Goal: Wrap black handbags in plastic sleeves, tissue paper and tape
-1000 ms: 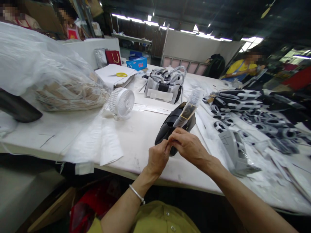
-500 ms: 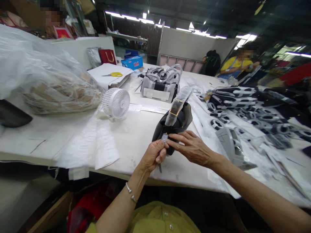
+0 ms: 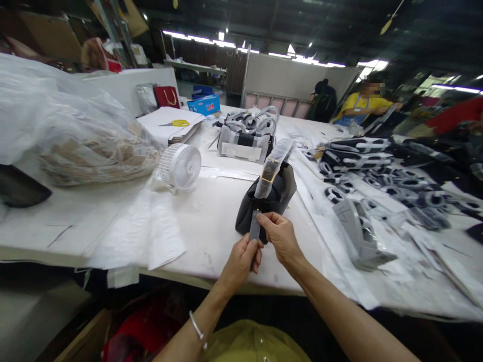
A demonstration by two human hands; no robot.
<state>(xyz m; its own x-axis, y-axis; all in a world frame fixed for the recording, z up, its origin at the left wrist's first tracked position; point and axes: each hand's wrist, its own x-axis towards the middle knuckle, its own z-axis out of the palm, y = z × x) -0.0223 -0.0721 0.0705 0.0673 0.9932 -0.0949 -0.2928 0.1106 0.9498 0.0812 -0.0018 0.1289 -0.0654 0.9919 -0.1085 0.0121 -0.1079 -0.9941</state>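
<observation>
A black handbag (image 3: 245, 203) stands on the white table in front of me, its upper strap (image 3: 268, 173) wrapped in clear film around a gold buckle. From the bag's near side a narrow grey strap end (image 3: 255, 226) hangs toward me. My left hand (image 3: 245, 256) is closed around the lower part of this strap, thumb on top. Higher up, beside the bag, my right hand (image 3: 278, 234) pinches the strap's edge between thumb and fingers. The fingertips hide part of the strap.
A small white fan (image 3: 180, 168) stands left of the bag. Behind it is another wrapped bag (image 3: 245, 141). Yellow scissors (image 3: 179, 122) lie on a paper stack. Wrapped strap pieces (image 3: 400, 186) cover the right side, near a grey tape dispenser (image 3: 356, 234). A person (image 3: 362, 105) in yellow works beyond.
My left hand has slid down the strap, exposing more of it. My right hand has gone from extended fingers to a pinch on the strap. The view has shifted slightly.
</observation>
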